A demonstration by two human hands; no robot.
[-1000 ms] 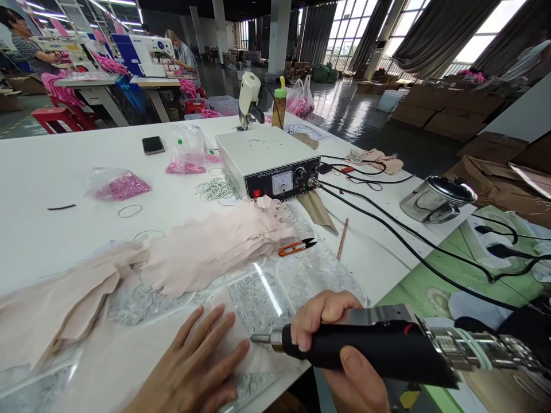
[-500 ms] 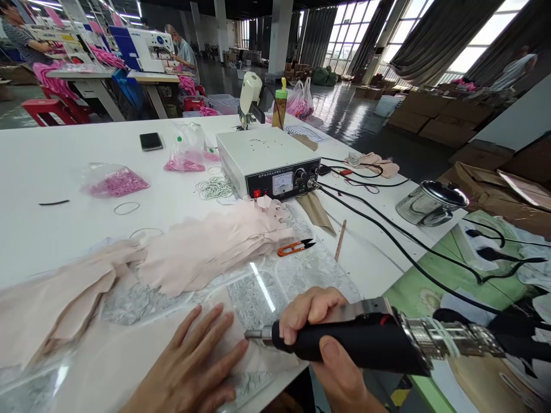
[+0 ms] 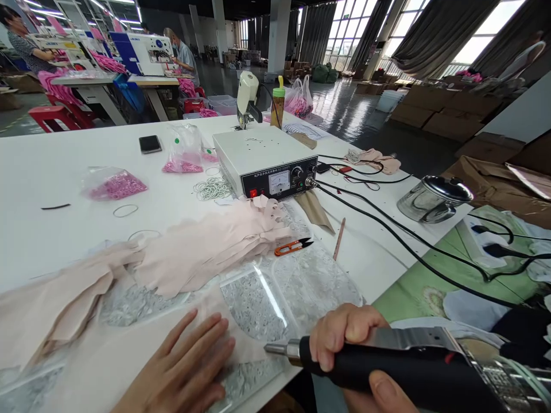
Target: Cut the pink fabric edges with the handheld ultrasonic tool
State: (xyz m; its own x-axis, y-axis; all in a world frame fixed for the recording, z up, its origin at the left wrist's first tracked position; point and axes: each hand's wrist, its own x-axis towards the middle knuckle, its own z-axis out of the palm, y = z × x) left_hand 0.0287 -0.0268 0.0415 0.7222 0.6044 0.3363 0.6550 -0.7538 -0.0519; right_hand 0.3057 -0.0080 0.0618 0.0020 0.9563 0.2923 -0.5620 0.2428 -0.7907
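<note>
My left hand (image 3: 185,361) lies flat with fingers spread on a pale pink piece of fabric (image 3: 116,344), which rests on a clear plastic sheet (image 3: 253,301) over the table. My right hand (image 3: 353,344) is wrapped round a black handheld ultrasonic welder (image 3: 400,367) with a metal tip. That tip is at the right end of the fabric, to the right of my left fingers; whether it touches cannot be told. Just beyond, a stack of pale pink fabric pieces (image 3: 215,241) lies beside orange thread snips (image 3: 293,246).
Behind the fabric stands a white ultrasonic generator box (image 3: 267,160), its black cables (image 3: 387,229) running right. A metal mug (image 3: 434,198) is near the right edge. Bags of pink parts (image 3: 114,184), a phone (image 3: 150,144) and rubber bands (image 3: 213,188) lie left. People sit at sewing machines (image 3: 142,51) beyond.
My right hand and the welder have moved right and slightly down, the tip going from beside my left fingers to the fabric's right end. My left hand has shifted slightly left, still flat.
</note>
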